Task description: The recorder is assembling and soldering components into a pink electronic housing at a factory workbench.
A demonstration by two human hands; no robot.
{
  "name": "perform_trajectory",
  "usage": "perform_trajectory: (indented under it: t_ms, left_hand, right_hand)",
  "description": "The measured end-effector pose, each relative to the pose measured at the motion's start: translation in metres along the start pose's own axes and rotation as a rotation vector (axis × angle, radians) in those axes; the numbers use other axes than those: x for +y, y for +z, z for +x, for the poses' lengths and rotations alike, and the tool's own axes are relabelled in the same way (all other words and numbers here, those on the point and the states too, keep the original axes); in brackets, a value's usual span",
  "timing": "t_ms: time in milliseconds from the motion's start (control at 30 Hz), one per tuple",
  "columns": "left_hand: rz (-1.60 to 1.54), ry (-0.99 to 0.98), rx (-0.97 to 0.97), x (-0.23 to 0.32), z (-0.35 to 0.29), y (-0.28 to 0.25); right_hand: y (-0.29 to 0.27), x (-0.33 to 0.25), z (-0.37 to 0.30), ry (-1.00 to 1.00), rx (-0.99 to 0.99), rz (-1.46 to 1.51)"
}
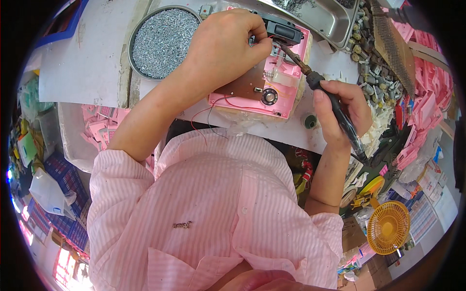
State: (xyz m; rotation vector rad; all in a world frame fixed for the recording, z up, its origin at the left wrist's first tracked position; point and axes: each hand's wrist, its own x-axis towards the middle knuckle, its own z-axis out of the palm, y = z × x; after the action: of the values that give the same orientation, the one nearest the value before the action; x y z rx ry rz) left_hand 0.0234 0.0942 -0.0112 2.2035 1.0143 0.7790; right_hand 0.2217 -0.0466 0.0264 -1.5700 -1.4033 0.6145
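Note:
My right hand (345, 110) grips the black handle of a soldering iron (335, 99). The iron's brown, worn tip points up and left into a pink plastic housing (294, 99). Across the housing's upper left reaches my left hand (230, 46), its thumb and forefinger pinched at a thin red wire (273, 37) close to the iron's tip. Inside the housing are a brown circuit board (242, 85), a round black part (269, 96) and a black block (281, 32) at the far end. Loose red and dark wires (199, 119) trail off its near left side.
A round metal bowl of small silvery screws or pins (162, 43) stands left of my left hand. At the far right are a metal tray (327, 22), a heap of small metal parts (371, 72) and pink plastic pieces (427, 97). A yellow basket (388, 227) sits lower right.

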Motion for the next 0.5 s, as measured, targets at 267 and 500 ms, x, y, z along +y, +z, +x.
perform_trajectory:
  t_ms: [267, 500]
  left_hand:
    - [-0.02, 0.012, 0.015, -0.0016, -0.0003, 0.0014]
    - [0.066, 0.004, 0.05, 0.0034, -0.0025, 0.0039]
  right_hand:
    - [0.0065, 0.0008, 0.0062, -0.019, -0.016, 0.043]
    - [0.0054, 0.0066, 0.0068, -0.017, -0.016, 0.047]
